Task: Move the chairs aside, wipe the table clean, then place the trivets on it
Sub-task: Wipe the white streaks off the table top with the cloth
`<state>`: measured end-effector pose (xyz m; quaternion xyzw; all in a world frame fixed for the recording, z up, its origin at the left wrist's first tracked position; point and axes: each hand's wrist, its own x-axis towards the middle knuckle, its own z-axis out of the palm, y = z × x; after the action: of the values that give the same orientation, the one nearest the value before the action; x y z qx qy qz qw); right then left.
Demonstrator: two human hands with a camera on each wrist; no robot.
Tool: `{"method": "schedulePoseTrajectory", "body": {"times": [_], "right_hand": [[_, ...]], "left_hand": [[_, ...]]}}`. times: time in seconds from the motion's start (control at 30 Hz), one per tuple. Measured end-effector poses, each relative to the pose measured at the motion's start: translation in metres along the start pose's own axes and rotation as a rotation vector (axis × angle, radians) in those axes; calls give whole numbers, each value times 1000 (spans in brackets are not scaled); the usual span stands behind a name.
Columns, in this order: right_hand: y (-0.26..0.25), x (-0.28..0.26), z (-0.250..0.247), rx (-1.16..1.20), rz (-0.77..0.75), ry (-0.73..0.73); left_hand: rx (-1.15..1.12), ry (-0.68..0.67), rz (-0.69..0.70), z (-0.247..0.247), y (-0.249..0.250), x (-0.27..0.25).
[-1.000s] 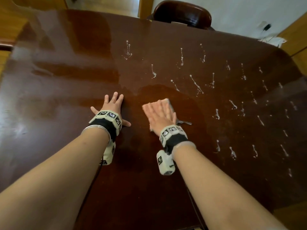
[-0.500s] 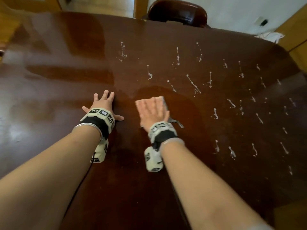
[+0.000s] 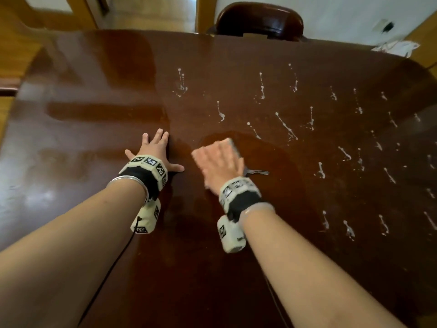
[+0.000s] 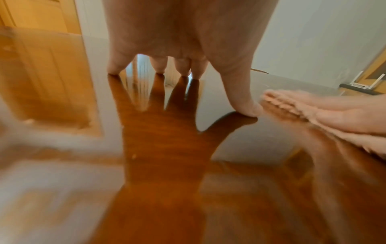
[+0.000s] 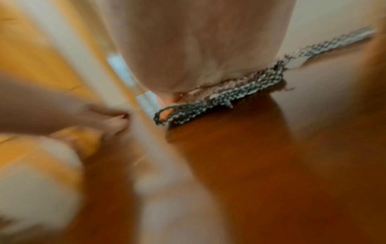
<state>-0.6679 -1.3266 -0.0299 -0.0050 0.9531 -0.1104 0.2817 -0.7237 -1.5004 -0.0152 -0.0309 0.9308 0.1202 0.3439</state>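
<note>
The dark glossy table (image 3: 71, 150) carries several white splatter streaks (image 3: 286, 127) across its middle and right side. My right hand (image 3: 220, 159) lies flat with straight fingers on a grey-and-white knitted cloth (image 5: 229, 94), pressing it to the tabletop; it is motion-blurred. A corner of the cloth (image 3: 257, 172) sticks out on the hand's right. A wet smear (image 3: 272, 157) surrounds it. My left hand (image 3: 153, 147) is planted flat beside it, fingers spread, fingertips (image 4: 114, 69) touching the wood. No trivets are in view.
One dark chair (image 3: 259, 21) stands at the table's far edge. A white crumpled thing (image 3: 397, 47) lies past the far right corner. Wooden doors and floor show beyond the table's left side.
My right hand keeps rubbing the cloth over about the same spot and has drifted a little toward the left hand. The left hand stays planted.
</note>
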Motion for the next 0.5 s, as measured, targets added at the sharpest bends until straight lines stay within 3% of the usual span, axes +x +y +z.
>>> {"method": "schedulePoseTrajectory", "body": {"times": [0.07, 0.13, 0.3, 0.4, 0.5], "right_hand": [[3, -11, 7, -58, -83, -12], [31, -14, 2, -33, -54, -7], [106, 0, -34, 119, 290, 46], [97, 35, -57, 199, 394, 96], [62, 76, -70, 220, 315, 137]], "left_hand": [[18, -10, -7, -5, 2, 8], [10, -16, -18, -12, 5, 16], [19, -8, -20, -33, 12, 37], [20, 3, -28, -45, 16, 52], [15, 7, -35, -53, 18, 64]]}}
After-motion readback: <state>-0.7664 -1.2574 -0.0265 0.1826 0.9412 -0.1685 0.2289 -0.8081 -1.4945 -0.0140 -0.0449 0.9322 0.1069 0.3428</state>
